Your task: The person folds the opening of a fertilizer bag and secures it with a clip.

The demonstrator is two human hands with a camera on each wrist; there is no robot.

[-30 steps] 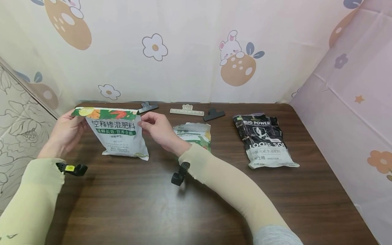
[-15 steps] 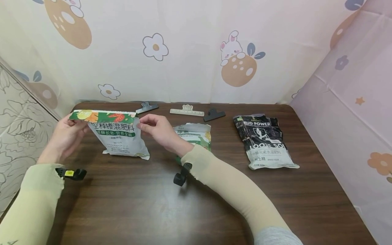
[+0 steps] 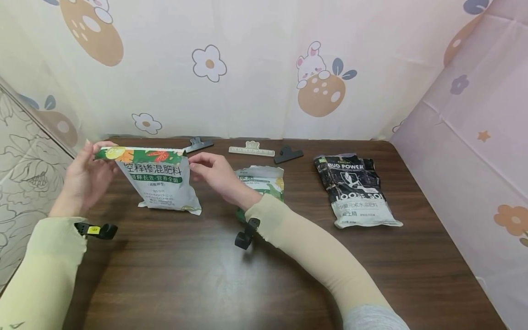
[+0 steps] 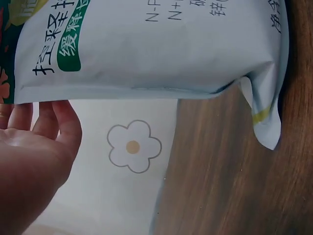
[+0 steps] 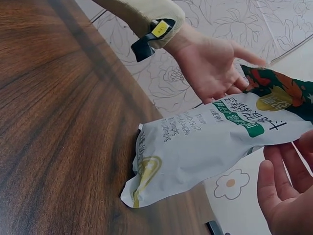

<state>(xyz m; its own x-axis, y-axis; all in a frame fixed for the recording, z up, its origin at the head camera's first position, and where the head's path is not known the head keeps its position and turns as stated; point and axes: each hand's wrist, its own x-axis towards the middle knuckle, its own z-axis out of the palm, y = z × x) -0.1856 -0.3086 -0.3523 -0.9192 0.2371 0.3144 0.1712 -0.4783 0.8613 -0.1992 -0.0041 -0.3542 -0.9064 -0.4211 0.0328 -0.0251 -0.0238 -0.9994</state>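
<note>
A white fertilizer bag with a green, fruit-printed top band folded toward the front stands upright on the table at the left. My right hand pinches the bag's right edge just under the band. At the opposite top corner is my left hand; its thumb is raised off the bag and its fingers reach behind the edge. In the right wrist view that left hand shows a spread palm beside the bag. The left wrist view shows the bag's side up close, with fingertips hidden behind it.
A smaller white-and-green bag lies partly behind my right forearm. Farther right lies a black-and-white bag. Along the back edge are a dark clip, a cream clip and a black clip. A patterned curtain hangs behind the table.
The bag's top band has tipped a little lower and forward. My left thumb has lifted from the bag and the fingers have loosened. The right hand stays at the right edge.
</note>
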